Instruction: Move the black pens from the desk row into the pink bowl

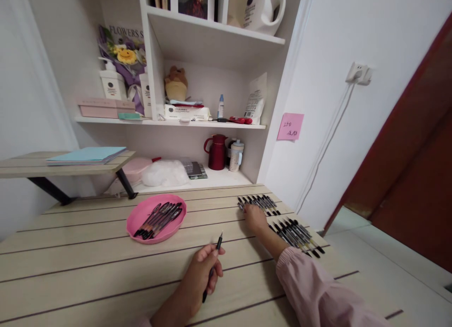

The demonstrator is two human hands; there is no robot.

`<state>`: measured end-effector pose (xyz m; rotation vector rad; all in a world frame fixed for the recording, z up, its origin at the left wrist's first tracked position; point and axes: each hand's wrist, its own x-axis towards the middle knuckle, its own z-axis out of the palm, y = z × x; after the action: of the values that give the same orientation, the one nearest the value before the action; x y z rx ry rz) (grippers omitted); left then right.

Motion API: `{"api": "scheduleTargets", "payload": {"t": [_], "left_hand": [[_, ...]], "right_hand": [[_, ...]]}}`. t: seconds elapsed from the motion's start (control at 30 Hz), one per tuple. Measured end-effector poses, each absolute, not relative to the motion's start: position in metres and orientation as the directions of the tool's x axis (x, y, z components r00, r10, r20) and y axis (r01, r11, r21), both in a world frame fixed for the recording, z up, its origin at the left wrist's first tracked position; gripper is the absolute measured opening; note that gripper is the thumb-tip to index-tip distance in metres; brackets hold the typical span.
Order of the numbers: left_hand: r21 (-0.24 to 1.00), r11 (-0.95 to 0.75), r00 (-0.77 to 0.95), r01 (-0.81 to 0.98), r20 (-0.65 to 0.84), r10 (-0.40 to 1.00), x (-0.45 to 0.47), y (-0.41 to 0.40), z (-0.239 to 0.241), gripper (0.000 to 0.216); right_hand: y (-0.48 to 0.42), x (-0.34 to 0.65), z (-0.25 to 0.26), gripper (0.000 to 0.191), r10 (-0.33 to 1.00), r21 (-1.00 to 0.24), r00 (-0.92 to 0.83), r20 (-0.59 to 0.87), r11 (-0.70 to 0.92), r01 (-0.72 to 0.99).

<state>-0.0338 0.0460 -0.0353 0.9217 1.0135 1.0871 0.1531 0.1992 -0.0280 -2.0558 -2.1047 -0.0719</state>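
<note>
My left hand (201, 273) is closed around a black pen (219, 242) above the table, and the pen's narrow tip points up and away. Farther off, my right hand (255, 217) reaches the left end of a back row of black-ended pen pieces (263, 203). Its fingers are bent together there, and what they pinch, if anything, is hidden. Beside my right forearm lies a second row of pens or pen parts (297, 236), with black ends and clear bodies. A pink dish (176, 232) on the left holds several dark pens (160, 218).
The slatted table (116, 280) meets a white shelf unit (212, 32). On its lowest level stand a red jug (216, 152) and a pale cup (236, 156). A small raised stand (21, 166) carries blue paper (88, 154). A pink note (290, 126) is on the wall.
</note>
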Motion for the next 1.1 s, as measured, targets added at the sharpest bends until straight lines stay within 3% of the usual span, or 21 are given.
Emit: {"api": "scheduleTargets", "payload": {"t": [1.1], "left_hand": [[0.954,0.209,0.148,-0.216,-0.179,0.973,-0.034,0.046,-0.034,0.037]], "right_hand": [[0.214,0.156,-0.024,0.030,0.977,-0.133,0.121,0.173,-0.098,0.986]]}}
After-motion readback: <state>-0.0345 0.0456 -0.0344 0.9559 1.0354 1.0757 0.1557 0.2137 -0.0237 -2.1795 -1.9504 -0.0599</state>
